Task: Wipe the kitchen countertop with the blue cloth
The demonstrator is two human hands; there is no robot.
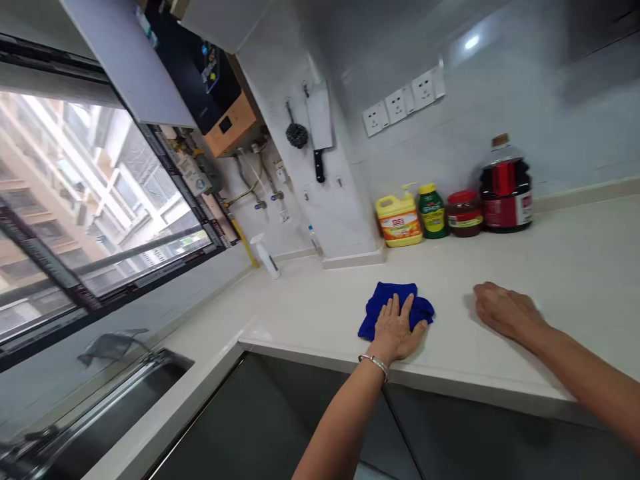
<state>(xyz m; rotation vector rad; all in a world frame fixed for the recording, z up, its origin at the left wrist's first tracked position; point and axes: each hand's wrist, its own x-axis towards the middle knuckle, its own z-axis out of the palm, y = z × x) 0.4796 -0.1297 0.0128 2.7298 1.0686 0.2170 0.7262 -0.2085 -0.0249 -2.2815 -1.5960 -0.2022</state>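
Pale, smooth countertop (310, 300) turns the kitchen corner in an L, faintly glossy, above flat grey cabinet doors (280, 393). Near its front edge lies a blue cloth (389, 293), soft and matte, bunched into uneven folds with its right end puckered. Flat on top rests the left hand (395, 327), fingers straight and spread, gripping nothing; the folds beneath it are hidden, and a thin metal bracelet (375, 362) circles the wrist. Off to the right, the right hand (505, 310) is curled into a fist, fingertips tucked out of sight; it seems to rest on the counter, though contact is hard to judge. Against the wall stand a moulded yellow jug (399, 221), a green bottle (433, 213), a squat red-lidded jar (465, 213) and a bulging dark bottle (507, 193), their small print unreadable. Nearby hang a broad-bladed cleaver (320, 119) and a wiry scrubber (297, 135). At lower left, the steel sink (115, 417) is cut off by the picture's edge
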